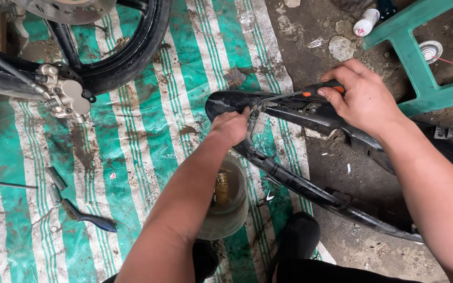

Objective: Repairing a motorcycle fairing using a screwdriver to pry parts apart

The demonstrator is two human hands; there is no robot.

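One small container on the ground
A white cylindrical bottle (365, 23) with red label markings lies at the top, beside the green stool (415, 63); no signs or screens.

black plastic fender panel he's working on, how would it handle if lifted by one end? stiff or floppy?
The black fender panel is long, thin and forked, so it would probably flex and twist if lifted by one end. It looks light for its size. The left hand steadies it while the right hand works a screwdriver, suggesting it shifts easily.

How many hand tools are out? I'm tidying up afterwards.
3 visible: a screwdriver in the right hand, a wire brush on the striped mat, a thin rod at its left edge. Others may be hidden.
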